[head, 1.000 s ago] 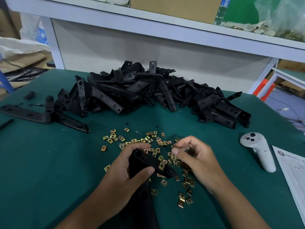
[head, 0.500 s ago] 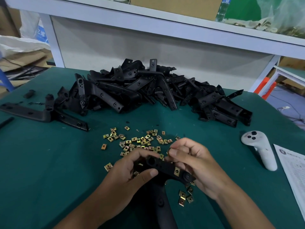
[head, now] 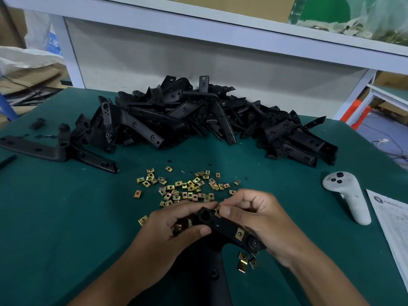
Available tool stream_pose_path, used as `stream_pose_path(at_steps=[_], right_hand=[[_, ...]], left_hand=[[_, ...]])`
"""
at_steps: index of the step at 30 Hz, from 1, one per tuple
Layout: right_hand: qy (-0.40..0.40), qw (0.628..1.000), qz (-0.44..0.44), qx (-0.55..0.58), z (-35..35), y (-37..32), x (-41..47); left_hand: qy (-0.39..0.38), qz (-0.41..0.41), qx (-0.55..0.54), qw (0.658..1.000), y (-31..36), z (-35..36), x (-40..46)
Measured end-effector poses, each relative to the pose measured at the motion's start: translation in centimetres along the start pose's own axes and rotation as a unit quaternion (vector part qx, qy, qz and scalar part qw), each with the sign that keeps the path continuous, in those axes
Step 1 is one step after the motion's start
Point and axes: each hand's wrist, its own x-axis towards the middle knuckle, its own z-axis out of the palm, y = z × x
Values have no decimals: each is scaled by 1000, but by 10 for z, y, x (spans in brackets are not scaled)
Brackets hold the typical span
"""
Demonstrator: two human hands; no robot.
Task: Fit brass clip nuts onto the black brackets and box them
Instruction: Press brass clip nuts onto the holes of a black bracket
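Up close in the head view, the left hand (head: pixel 176 226) grips a black bracket (head: pixel 223 226) at its round end, and the right hand (head: pixel 254 219) pinches a brass nut (head: pixel 218 210) against the bracket's top edge. Another nut (head: pixel 240 233) already sits clipped farther right on the bracket. Loose nuts (head: pixel 185 188) lie scattered just beyond the hands on the green table (head: pixel 66 217), a few also beneath the right wrist. Farther back a heap of brackets (head: pixel 198 120) spans the table. A white controller (head: pixel 346 195) and a printed sheet (head: pixel 395 226) lie to the right.
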Motion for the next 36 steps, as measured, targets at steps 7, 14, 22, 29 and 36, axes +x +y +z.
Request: stream_pose_path(at_steps=[7,14,22,29,36], right_hand=[[-4,999,-24,-43,0,-4,-1],[-7,994,-61,-90,-1,-4,-2],[-62,994,-41,-81,-5,4,0],[-63,976,-60,-199,-18,-6,-3],[58,935,-168,-308,-22,-37,-41]], left_hand=[[18,9,10,1000,-1,1,-1],[34,16,27,999,-1,2,-1],[57,23,63,996,-5,0,0],[97,10,18,995,-10,-4,3],[86,34,23,995,14,4,-10]])
